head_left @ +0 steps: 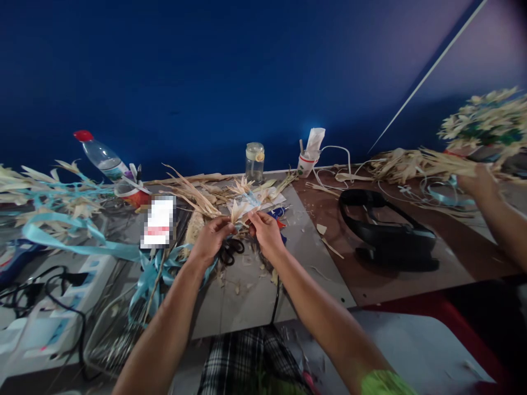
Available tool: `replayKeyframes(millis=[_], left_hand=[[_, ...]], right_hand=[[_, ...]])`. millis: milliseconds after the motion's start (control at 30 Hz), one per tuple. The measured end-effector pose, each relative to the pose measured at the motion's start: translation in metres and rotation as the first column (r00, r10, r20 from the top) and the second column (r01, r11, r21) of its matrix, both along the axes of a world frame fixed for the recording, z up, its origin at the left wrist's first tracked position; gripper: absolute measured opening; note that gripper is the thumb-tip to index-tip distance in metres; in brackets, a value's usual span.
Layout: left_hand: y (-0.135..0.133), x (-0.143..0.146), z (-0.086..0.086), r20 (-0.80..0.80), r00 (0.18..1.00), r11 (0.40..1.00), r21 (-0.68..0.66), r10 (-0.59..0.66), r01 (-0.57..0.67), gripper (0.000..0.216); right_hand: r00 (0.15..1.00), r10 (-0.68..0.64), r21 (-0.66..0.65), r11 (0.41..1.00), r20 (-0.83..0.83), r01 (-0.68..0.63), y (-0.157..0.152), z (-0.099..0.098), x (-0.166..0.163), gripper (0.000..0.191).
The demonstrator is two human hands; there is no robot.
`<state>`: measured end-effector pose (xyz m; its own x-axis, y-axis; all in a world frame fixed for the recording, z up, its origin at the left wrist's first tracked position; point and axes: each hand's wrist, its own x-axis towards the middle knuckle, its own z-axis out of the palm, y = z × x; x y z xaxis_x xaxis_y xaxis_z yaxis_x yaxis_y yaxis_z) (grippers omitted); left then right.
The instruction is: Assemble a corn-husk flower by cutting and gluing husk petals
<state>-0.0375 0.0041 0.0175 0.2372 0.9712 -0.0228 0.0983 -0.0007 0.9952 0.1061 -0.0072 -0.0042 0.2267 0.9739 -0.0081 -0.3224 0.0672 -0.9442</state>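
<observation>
1. Closest is black-and-white checked cloth (pixel 230 356), below and between the two hands.
2. A long white plastic power strip (pixel 93 293) with black plugs is well to the left of the left hand. Shiny light-blue ribbon (pixel 148 282) lies nearer to that hand, on its left.
3. Black-handled scissors (pixel 227 253) lie on the grey table board (pixel 304 274), just below and between the hands.
4. The left hand (pixel 211 237) is closed, with its thumb and finger pinching a pale, pointed piece of dry leaf (pixel 235 212). This piece is right between the two hands.
5. The right hand (pixel 265 229) is closed too. Its fingertips pinch the other side of the piece; the tiny parts there are blurry.
6. A blue tool (pixel 278 212) pokes out just beside the right hand. A big black headset (pixel 387 233) sits well to its right.
7. Long tan dry leaves (pixel 197 192) lie just past the left hand.
8. Past both hands stands a clear jar with a pale lid (pixel 254 164). A white paper cup with a red stripe (pixel 307 165) is farther right.
9. A clear plastic bottle with a red cap (pixel 101 156) leans, far left of the left hand.
10. Far right, another person's hand (pixel 480 184) is near a bunch of cream flowers (pixel 486 120).
11. Behind everything is a dark blue wall (pixel 197 82).
</observation>
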Motion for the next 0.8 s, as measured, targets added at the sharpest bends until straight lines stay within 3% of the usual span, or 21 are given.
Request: replayKeyframes(millis=[167,400,600,800], left_hand=[[-0.0026,-0.0012,0.0042,-0.078,0.997,1.0,-0.003,0.006,-0.006,0.026],[-0.0013,-0.0024,0.0029,0.068,0.994,0.994,-0.06,-0.083,0.087,0.03],[0.0006,-0.0026,-0.0028,0.048,0.998,0.996,-0.074,-0.037,0.041,0.027],[0.0001,-0.0017,-0.0009,-0.123,0.992,0.997,0.078,-0.01,0.02,0.02]], right_hand=[[0.998,0.005,0.01,1.0,0.067,-0.006,-0.0005,-0.0014,-0.0004,0.035],[0.998,-0.001,0.01,1.0,0.055,0.0,-0.0031,0.0052,-0.0006,0.034],[0.998,-0.007,0.045,0.999,0.065,0.004,-0.004,0.004,-0.0013,0.034],[0.994,-0.04,-0.001,0.999,0.098,0.04,-0.0047,0.0065,-0.0015,0.035]])
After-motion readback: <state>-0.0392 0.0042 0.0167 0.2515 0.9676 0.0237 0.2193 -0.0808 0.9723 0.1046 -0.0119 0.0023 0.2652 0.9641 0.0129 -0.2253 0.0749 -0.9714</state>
